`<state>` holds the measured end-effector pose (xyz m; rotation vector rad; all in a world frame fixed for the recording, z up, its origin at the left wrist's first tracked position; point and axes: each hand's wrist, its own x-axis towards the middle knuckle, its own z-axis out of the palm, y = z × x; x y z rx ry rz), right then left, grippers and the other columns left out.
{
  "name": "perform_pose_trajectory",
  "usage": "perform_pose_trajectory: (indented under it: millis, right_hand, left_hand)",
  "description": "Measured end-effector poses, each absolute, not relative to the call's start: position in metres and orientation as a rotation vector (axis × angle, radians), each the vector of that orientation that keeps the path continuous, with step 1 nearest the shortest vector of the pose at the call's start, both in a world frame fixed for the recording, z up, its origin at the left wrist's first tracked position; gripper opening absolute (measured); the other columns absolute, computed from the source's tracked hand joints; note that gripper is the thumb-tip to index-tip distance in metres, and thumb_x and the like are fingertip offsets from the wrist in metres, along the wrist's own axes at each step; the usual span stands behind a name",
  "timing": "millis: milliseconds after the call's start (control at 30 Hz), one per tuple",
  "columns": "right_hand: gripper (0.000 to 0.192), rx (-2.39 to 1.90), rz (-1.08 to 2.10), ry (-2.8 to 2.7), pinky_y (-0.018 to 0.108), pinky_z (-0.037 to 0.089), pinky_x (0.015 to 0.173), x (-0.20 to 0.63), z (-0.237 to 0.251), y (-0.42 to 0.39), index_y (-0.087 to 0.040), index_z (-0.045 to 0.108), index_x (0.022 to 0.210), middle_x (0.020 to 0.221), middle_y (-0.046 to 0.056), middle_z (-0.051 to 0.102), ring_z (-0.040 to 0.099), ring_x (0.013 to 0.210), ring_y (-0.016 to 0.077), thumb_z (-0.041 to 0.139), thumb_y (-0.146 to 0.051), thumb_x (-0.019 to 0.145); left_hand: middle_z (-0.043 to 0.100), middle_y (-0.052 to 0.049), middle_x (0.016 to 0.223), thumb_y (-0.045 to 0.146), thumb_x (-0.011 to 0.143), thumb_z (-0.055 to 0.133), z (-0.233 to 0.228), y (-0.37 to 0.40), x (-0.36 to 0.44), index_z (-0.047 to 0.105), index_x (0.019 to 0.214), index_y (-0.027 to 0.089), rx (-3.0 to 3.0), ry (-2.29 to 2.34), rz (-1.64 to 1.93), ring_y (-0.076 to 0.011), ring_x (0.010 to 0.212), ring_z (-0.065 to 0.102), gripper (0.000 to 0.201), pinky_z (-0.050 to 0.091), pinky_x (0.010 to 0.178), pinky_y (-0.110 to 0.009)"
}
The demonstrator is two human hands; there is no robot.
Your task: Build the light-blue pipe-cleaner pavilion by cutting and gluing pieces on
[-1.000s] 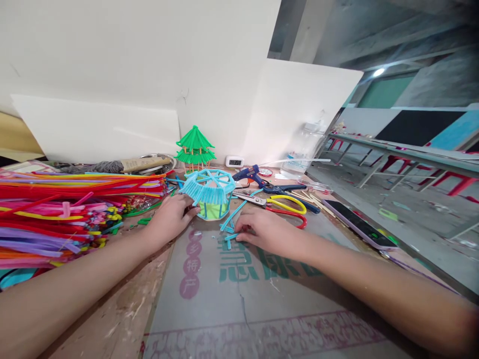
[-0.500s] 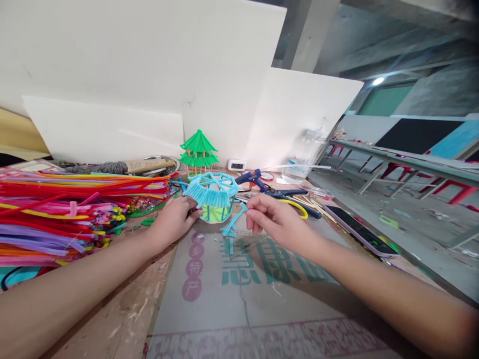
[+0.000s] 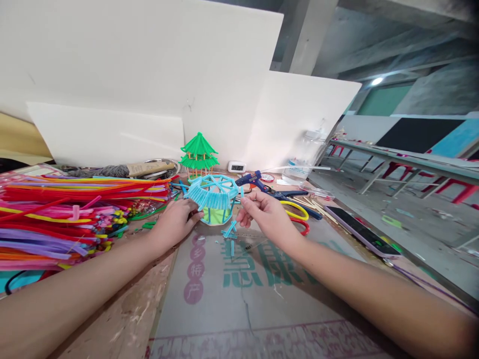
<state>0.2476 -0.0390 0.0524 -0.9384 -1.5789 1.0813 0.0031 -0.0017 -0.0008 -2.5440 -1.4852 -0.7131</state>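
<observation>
My left hand (image 3: pixel 178 219) is closed at the left side of a small light-blue pavilion model (image 3: pixel 213 198), its fingers against the roof edge and base. The roof has blue strips laid along the near and left side, with bare spokes on top and a green base below. My right hand (image 3: pixel 258 212) pinches a short blue pipe-cleaner piece (image 3: pixel 241 191), held upright just right of the roof. Under that hand, several cut blue pipe-cleaner pieces (image 3: pixel 229 233) lie crossed on the printed board (image 3: pixel 209 319).
Bundles of coloured pipe cleaners (image 3: pixel 75 214) fill the left. Behind stand a green pagoda model (image 3: pixel 199 152), a clock (image 3: pixel 237 166) and a plastic bottle (image 3: pixel 297 162). On the right lie a blue glue gun (image 3: pixel 254 179), scissors (image 3: pixel 297 209), pliers (image 3: pixel 290 193) and a phone (image 3: pixel 359 230).
My right hand has moved up and slightly left, from over the loose blue pieces to beside the roof, with a blue piece turned upright. My left hand stays at the model.
</observation>
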Motion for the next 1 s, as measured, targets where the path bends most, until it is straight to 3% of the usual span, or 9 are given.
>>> perform_pose_trajectory:
  millis: [200, 433, 600, 733, 1000]
  right_hand:
    - [0.032, -0.875, 1.089, -1.576, 0.024, 0.052, 0.055, 0.242, 0.047, -0.045, -0.02, 0.049, 0.082, 0.066, -0.001, 0.07, 0.063, 0.054, 0.0106, 0.069, -0.045, 0.083]
    - [0.034, -0.807, 0.977, -1.43, 0.027, 0.056, 0.068, 0.252, 0.048, -0.044, -0.02, 0.054, 0.101, 0.072, -0.002, 0.074, 0.068, 0.065, 0.0122, 0.073, -0.039, 0.08]
    - [0.031, -0.917, 1.027, -1.408, 0.032, 0.058, 0.07, 0.254, 0.049, -0.044, -0.018, 0.061, 0.086, 0.075, 0.004, 0.076, 0.07, 0.065, 0.0157, 0.075, -0.044, 0.077]
    - [0.031, -0.937, 1.008, -1.566, 0.027, 0.053, 0.06, 0.252, 0.046, -0.05, -0.018, 0.06, 0.077, 0.066, 0.002, 0.07, 0.064, 0.058, 0.013, 0.066, -0.047, 0.085]
    - [0.035, -0.929, 0.96, -1.714, 0.024, 0.046, 0.058, 0.249, 0.04, -0.053, -0.02, 0.053, 0.072, 0.062, -0.002, 0.061, 0.055, 0.058, 0.0106, 0.056, -0.048, 0.092]
  left_hand:
    - [0.066, -0.008, 0.091, 0.039, 0.097, 0.046, -0.003, 0.0, 0.002, 0.062, 0.088, 0.018, -2.563, -1.472, -0.705, -0.0275, 0.092, 0.061, 0.028, 0.041, 0.079, -0.038]
    - [0.066, -0.007, 0.087, 0.039, 0.097, 0.048, -0.002, -0.001, 0.003, 0.06, 0.08, 0.018, -2.548, -1.492, -0.709, -0.0269, 0.088, 0.062, 0.03, 0.04, 0.075, -0.037]
    - [0.066, -0.007, 0.084, 0.039, 0.097, 0.049, 0.0, -0.001, 0.003, 0.064, 0.08, 0.018, -2.544, -1.473, -0.707, -0.0255, 0.084, 0.062, 0.03, 0.04, 0.074, -0.035]
    - [0.066, -0.007, 0.079, 0.039, 0.096, 0.051, 0.002, -0.003, 0.003, 0.066, 0.078, 0.017, -2.536, -1.477, -0.667, -0.0248, 0.079, 0.062, 0.032, 0.039, 0.07, -0.035]
    - [0.068, -0.008, 0.085, 0.037, 0.097, 0.05, 0.002, -0.004, 0.003, 0.065, 0.082, 0.017, -2.536, -1.426, -0.639, -0.0262, 0.086, 0.062, 0.029, 0.039, 0.074, -0.036]
